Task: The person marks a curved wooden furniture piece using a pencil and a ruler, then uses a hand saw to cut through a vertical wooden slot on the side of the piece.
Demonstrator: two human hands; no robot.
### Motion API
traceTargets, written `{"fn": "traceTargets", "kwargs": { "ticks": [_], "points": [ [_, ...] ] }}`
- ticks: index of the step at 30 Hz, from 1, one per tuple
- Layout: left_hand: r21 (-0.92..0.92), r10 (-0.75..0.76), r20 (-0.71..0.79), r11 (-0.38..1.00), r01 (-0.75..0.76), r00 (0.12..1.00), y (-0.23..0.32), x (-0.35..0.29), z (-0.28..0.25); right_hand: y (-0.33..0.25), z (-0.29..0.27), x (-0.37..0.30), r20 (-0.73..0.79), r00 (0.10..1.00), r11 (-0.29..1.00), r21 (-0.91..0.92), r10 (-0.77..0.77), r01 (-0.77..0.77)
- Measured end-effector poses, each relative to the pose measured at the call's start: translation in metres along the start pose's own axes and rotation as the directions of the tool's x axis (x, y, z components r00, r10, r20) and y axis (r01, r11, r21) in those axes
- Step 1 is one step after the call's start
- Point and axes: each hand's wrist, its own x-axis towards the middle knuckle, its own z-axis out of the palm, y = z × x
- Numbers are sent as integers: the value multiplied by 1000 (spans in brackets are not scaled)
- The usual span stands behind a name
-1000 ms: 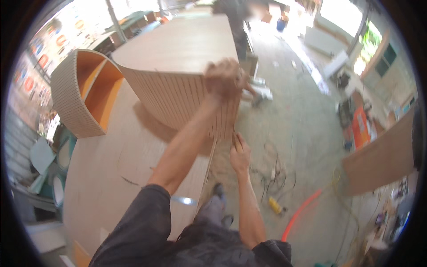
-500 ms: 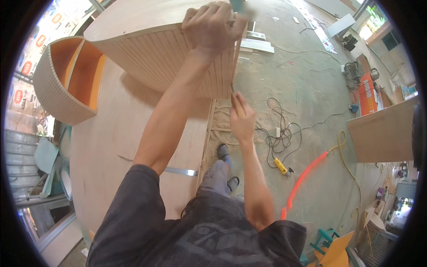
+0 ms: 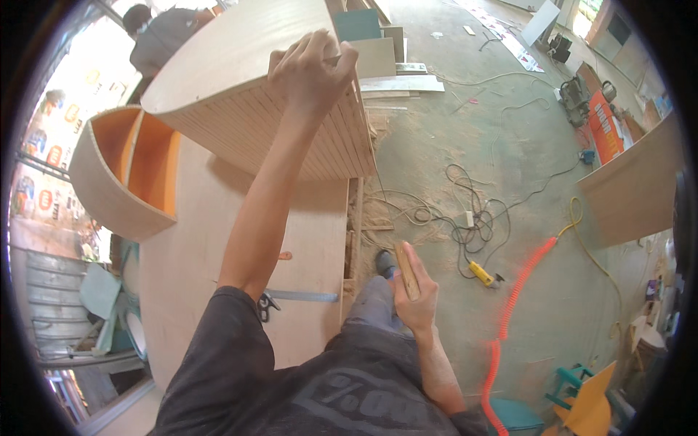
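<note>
A large pale wooden cabinet (image 3: 247, 138) with a curved, ribbed side stands on a broad wooden panel (image 3: 189, 291). My left hand (image 3: 309, 76) is closed over its upper edge near the right corner. Lower down, above my leg, my right hand (image 3: 418, 301) grips a flat, tan wooden piece (image 3: 407, 272), apart from the cabinet. Its kind is unclear. Below my left forearm, a metal strip (image 3: 305, 296) and a black-handled tool (image 3: 266, 307) lie on the panel. An orange handle (image 3: 285, 256) shows beside the forearm.
A smaller curved cabinet (image 3: 123, 207) with an orange interior stands at the left. Another person (image 3: 163, 40) is behind it. On the dusty floor lie tangled cables (image 3: 465, 225), a yellow power tool (image 3: 480, 273) and a coiled red hose (image 3: 520, 287). Boards (image 3: 400, 83) are stacked beyond the cabinet.
My right hand has drawn back from the cabinet's lower corner toward me, bringing the wooden piece into sight. My left hand still grips the upper edge. The view has shifted, revealing another person.
</note>
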Motion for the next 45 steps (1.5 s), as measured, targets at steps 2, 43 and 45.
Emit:
{"fn": "traceTargets", "kwargs": {
  "ticks": [2,43,45],
  "points": [
    [27,-5,46,1000,3,999,-2,2,-5,7,0,-1,0,999,999,12,-44,44],
    [367,209,865,356,-859,456,66,-52,-32,29,-12,0,71,997,995,98,-24,17],
    [369,162,885,327,-870,436,76,-49,-39,26,-14,2,55,997,995,86,-53,48]
  ]
}}
